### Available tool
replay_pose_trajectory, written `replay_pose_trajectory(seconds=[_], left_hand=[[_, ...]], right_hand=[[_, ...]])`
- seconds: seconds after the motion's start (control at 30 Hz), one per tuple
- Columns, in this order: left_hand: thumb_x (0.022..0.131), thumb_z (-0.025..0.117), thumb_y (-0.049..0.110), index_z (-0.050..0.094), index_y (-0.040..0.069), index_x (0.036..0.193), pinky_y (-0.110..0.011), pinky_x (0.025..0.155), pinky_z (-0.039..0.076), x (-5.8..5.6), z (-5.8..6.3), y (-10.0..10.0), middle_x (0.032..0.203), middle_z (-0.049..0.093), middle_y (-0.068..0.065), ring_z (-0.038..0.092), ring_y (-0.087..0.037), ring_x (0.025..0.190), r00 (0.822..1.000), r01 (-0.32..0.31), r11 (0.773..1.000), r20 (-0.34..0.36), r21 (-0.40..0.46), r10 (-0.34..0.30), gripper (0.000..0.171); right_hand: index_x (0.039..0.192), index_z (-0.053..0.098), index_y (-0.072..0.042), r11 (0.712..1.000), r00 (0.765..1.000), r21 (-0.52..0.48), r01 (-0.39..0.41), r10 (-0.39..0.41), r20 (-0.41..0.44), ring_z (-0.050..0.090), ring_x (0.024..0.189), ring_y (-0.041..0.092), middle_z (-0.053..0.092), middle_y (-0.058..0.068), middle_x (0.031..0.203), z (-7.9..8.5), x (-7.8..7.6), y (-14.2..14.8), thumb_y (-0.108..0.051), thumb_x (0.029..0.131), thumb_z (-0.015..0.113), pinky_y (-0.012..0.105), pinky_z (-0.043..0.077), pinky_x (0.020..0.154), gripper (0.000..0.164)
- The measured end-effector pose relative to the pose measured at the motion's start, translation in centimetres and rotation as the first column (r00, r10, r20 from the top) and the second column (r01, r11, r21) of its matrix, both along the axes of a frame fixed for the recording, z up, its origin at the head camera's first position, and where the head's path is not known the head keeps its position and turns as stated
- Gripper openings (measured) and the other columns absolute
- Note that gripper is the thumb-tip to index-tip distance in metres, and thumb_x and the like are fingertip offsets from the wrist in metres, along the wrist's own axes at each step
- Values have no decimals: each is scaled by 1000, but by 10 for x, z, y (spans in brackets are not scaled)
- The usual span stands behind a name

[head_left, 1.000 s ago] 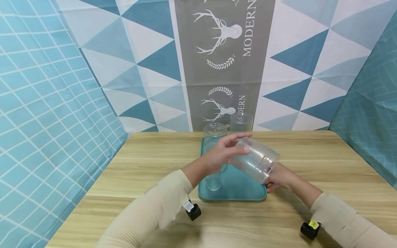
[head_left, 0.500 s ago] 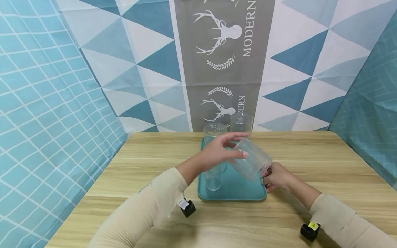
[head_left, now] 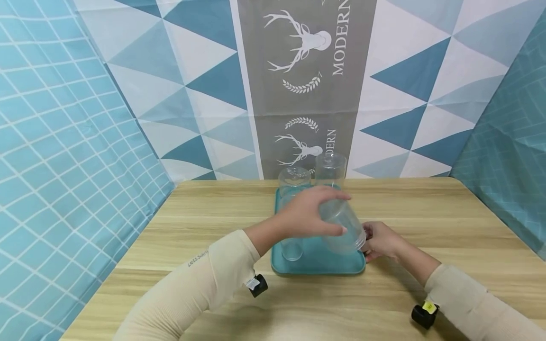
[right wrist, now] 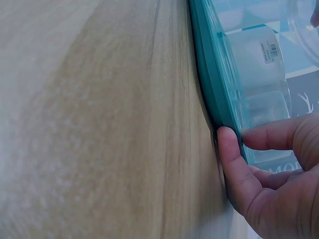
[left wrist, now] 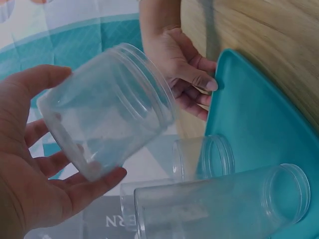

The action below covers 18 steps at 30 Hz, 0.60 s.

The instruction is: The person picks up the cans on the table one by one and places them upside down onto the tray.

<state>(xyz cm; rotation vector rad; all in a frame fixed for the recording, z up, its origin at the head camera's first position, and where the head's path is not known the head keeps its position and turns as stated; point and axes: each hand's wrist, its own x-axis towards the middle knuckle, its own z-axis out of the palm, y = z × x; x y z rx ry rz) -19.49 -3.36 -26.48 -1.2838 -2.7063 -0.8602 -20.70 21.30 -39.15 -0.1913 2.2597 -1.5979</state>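
Observation:
A clear plastic jar (head_left: 344, 220) is in my left hand (head_left: 308, 213), tilted with its threaded open mouth pointing down to the right. Thumb and fingers of that hand spread around the jar's base end in the left wrist view. Below it lies a teal tray (head_left: 317, 266). My right hand (head_left: 381, 241) pinches the tray's right edge between thumb and fingers. Three similar clear jars stand mouth down on the tray: a front left jar (head_left: 292, 250), a back left jar (head_left: 294, 178) and a back right jar (head_left: 330, 166). My left hand partly hides the front left one.
The tray sits on a wood-grain table (head_left: 213, 213). A patterned cloth backdrop (head_left: 307, 104) rises behind the table's back edge. In the right wrist view, one jar bears a barcode label (right wrist: 269, 52).
My left hand has lowered the jar towards the tray and turned its mouth further downward. The right hand stays at the tray's edge.

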Motion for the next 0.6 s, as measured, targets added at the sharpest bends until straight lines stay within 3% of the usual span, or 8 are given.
replay_pose_trajectory(seconds=[0.13,0.3,0.43,0.6], left_hand=[[80,75,41,57,31,136,-31,92,48,7,0,6,138,52,7,47,-13,127,990,-13,986,-141,-168,-11,60],[81,72,44,55,35,137,-36,80,54,15,-1,16,143,49,2,45,-21,129,959,-74,938,-282,-339,-26,59],[82,71,46,54,36,138,-39,75,55,16,-4,22,145,46,1,44,-22,129,946,-97,898,-319,-430,-51,59],[81,71,43,56,36,136,-38,71,56,13,-15,27,143,48,1,46,-22,124,940,-96,867,-332,-489,-83,57]], right_hand=[[130,38,20,1000,1000,-8,2,-2,17,61,75,22,54,13,91,1,-1,0,11,82,63,40,59,64,55],[131,38,20,1000,1000,-7,8,-8,17,59,78,22,52,14,93,1,-1,0,13,82,61,39,59,63,55],[132,37,20,1000,1000,-4,15,-15,22,57,76,22,51,15,93,2,-1,0,14,82,61,39,59,62,57],[129,37,20,1000,1000,-12,11,-10,16,59,75,20,52,16,94,2,-1,0,16,81,60,38,59,62,53]])
